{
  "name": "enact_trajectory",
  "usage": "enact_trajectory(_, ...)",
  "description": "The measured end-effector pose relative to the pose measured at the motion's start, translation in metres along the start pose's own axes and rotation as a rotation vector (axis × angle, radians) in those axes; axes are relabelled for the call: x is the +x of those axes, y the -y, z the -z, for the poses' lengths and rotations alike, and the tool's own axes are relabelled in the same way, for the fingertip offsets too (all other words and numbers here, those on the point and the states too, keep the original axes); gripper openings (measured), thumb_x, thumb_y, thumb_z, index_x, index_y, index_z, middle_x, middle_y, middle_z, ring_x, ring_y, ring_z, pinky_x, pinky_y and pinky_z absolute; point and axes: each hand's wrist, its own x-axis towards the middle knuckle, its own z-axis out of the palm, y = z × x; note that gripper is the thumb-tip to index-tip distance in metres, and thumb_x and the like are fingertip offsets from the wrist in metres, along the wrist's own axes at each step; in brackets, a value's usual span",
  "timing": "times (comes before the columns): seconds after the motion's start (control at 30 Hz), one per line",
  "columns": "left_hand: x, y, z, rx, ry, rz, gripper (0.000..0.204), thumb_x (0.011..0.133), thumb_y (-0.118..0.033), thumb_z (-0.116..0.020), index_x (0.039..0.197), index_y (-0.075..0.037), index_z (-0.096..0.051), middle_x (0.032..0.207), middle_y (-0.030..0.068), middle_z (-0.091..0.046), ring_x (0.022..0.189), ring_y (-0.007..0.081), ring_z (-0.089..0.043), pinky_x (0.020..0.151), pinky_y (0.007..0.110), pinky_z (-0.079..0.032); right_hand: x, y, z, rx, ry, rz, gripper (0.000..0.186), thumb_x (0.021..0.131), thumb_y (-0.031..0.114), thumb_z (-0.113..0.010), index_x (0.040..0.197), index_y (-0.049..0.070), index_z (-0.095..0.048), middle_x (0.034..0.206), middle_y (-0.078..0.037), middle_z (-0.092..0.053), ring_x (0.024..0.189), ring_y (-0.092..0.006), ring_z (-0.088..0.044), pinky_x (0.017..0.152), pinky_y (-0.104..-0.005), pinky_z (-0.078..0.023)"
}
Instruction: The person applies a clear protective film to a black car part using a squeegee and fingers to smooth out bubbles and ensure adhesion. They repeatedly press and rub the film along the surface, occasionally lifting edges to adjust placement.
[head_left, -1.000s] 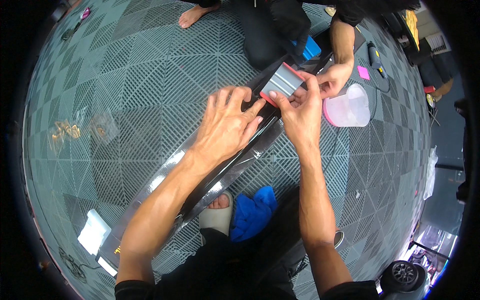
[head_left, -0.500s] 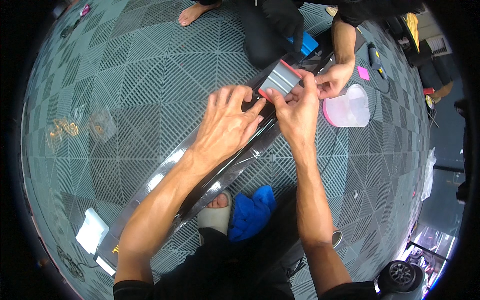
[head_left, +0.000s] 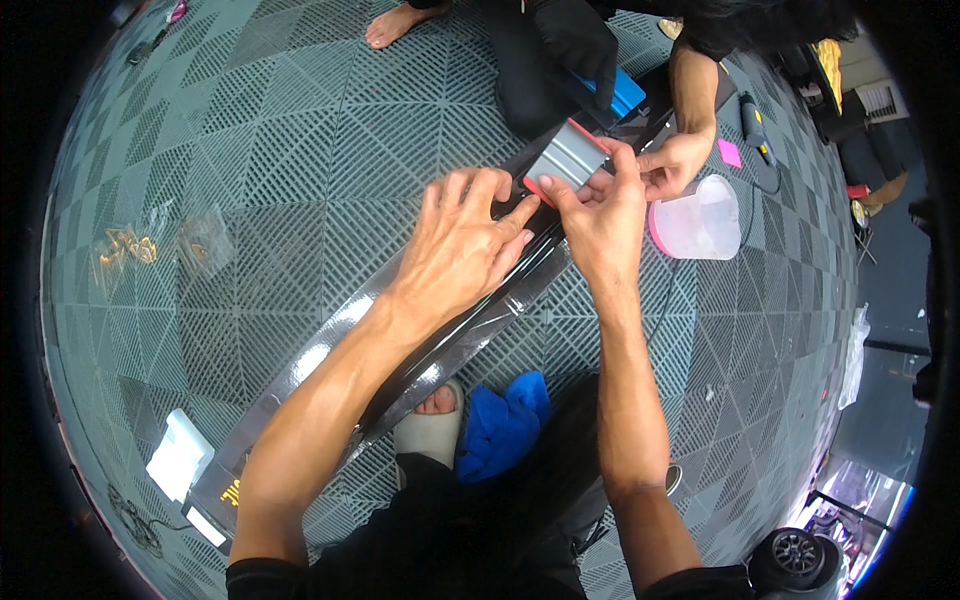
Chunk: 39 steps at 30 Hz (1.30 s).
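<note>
The right hand (head_left: 605,230) grips a grey squeegee (head_left: 568,157) with red edges, thumb on its face and fingers behind, holding it tilted over the upper stretch of a long glossy black panel (head_left: 430,345). The left hand (head_left: 452,235) lies on the panel, knuckles bent and index fingertip just beside the squeegee's lower corner; whether it pinches anything cannot be told. A co-worker's bare hand (head_left: 680,165) crowds the right fingers, and a black-gloved hand (head_left: 580,45) rests by a blue squeegee (head_left: 622,95) beyond. Right of these stand a translucent tub (head_left: 700,225) with a pink edge, a pink square (head_left: 729,153) and a corded tool (head_left: 752,122). Shiny film (head_left: 335,330) shows along the panel's long left edge, with a broad stretch of floor past it; on the near side a sandalled foot (head_left: 430,430) and a blue cloth (head_left: 500,425) narrow the room. A white sheet (head_left: 180,455) sits by the lower end. Grey slatted tiles (head_left: 260,330) cover the floor, and a wheel (head_left: 797,552) shows at lower right.
</note>
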Motion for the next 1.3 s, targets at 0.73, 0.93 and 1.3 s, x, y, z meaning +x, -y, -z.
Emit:
enact_trajectory(0.73,-0.001,0.001,-0.003,0.016,0.011,0.013,0.039,0.1,-0.025,-0.073,0.135,-0.01,-0.077,0.127,0.0104,-0.058,0.126,0.0312,-0.052,0.105,0.049,-0.045,0.001,0.01,-0.003,-0.073,0.036,-0.018,0.055,0.089,0.003,-0.085,0.136,0.0,-0.057,0.09,-0.017,-0.081,0.072,-0.0173,-0.075,0.066,-0.0348,-0.059)
enact_trajectory(0.93,-0.002,0.001,-0.003,-0.005,0.007,0.005,0.039,0.098,-0.024,-0.074,0.135,-0.01,-0.077,0.125,0.0099,-0.059,0.125,0.0318,-0.054,0.105,0.049,-0.045,0.0,0.006,-0.003,0.163,-0.136,-0.049,0.057,0.092,0.002,-0.086,0.139,-0.004,-0.053,0.093,-0.015,-0.081,0.07,-0.0084,-0.068,0.06,-0.0238,-0.052)
enact_trajectory(1.3,-0.001,0.002,-0.003,0.028,-0.002,-0.002,0.039,0.098,-0.026,-0.076,0.135,-0.014,-0.079,0.126,0.0103,-0.059,0.121,0.0322,-0.054,0.102,0.049,-0.045,-0.007,-0.002,0.002,-0.001,-0.079,-0.015,0.056,0.087,0.008,-0.09,0.133,0.001,-0.059,0.068,-0.009,-0.068,0.06,-0.0152,-0.062,0.059,-0.0343,-0.051)
